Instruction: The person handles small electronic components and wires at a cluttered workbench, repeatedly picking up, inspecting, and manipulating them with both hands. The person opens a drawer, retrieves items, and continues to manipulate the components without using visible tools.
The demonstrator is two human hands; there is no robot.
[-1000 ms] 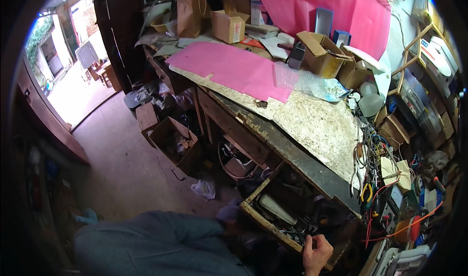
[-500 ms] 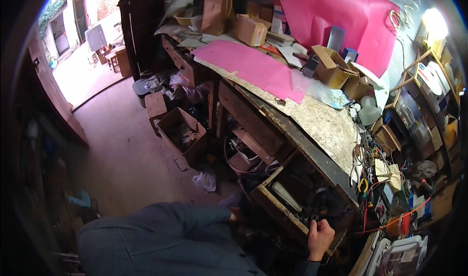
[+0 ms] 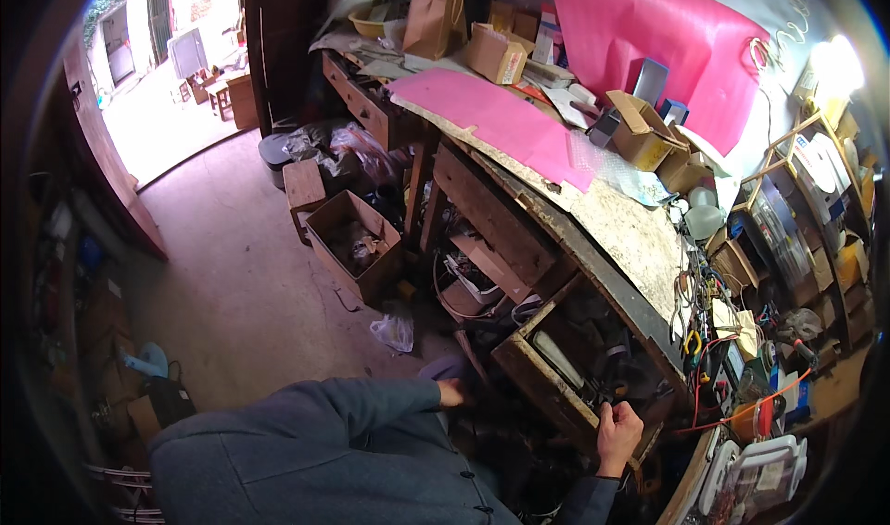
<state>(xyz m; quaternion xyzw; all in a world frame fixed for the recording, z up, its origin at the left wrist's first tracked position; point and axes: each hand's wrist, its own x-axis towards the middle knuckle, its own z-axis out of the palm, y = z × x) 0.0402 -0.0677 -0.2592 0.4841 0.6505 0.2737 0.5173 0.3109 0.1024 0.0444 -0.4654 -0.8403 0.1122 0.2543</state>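
Note:
My right hand (image 3: 619, 439) is closed at the front edge of a pulled-out wooden drawer (image 3: 554, 397), its thumb and fingers pressed together. Whatever they hold, if anything, is too small or hidden to make out. Inside the drawer lie a long pale object (image 3: 558, 358) and dark items lost in shadow. My left hand (image 3: 451, 392) shows only in part beyond its grey sleeve, low and to the left of the drawer. Its fingers disappear into the dark there.
Above the drawer runs a worktop (image 3: 626, 238) with a pink sheet (image 3: 491, 122) and small cardboard boxes (image 3: 640, 131). Tangled wires and tools, including yellow-handled pliers (image 3: 692, 344), crowd its right end. An open carton (image 3: 357, 247) and a plastic bag (image 3: 393, 332) sit on the floor.
The whole view has shifted slightly, so the bench appears a little farther right. My right hand stays at the drawer's front edge; my left hand stays low beside it.

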